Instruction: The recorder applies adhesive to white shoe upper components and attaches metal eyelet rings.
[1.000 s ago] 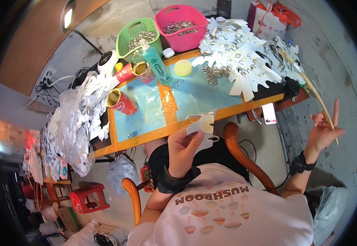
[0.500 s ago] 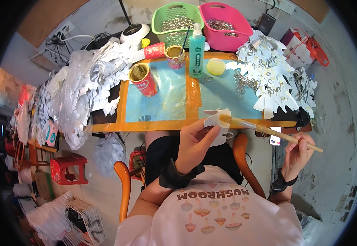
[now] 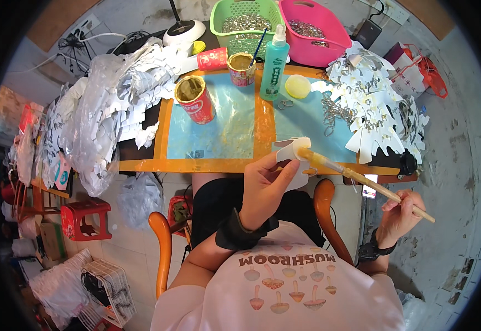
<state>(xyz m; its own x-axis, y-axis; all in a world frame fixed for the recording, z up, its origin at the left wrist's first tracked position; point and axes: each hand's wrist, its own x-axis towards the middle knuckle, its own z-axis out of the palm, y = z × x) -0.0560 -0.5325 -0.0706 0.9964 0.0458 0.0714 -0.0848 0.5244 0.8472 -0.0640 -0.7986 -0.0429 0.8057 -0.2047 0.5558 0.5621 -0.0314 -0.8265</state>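
Observation:
My left hand point(image 3: 266, 193) pinches a white flexible cut piece point(image 3: 290, 151) above the table's front edge, thumb toward me. In my right hand point(image 3: 399, 216) is a wooden-handled brush point(image 3: 374, 186), gripped near the end of its handle. Its yellowish bristles touch the white piece beside my left thumb. The near ends of the white piece are partly hidden behind my fingers. Beyond my hands lies a blue work mat point(image 3: 224, 135) edged with orange-brown tape. On it stand a red can point(image 3: 197, 109) with yellowish stuff smeared inside and a teal spray bottle point(image 3: 274, 69).
A smaller can point(image 3: 242, 77) holds a thin blue brush. A yellow round tub point(image 3: 298, 87) and metal rings point(image 3: 335, 113) lie right of the bottle. White cut pieces pile up left point(image 3: 135, 99) and right point(image 3: 370, 105). Green point(image 3: 218, 27) and pink point(image 3: 328, 49) baskets of metal parts stand behind.
The brush tip has shifted slightly along the white piece, and the handle now slopes more steeply. My right hand sits a little lower. The whole view has shifted slightly.

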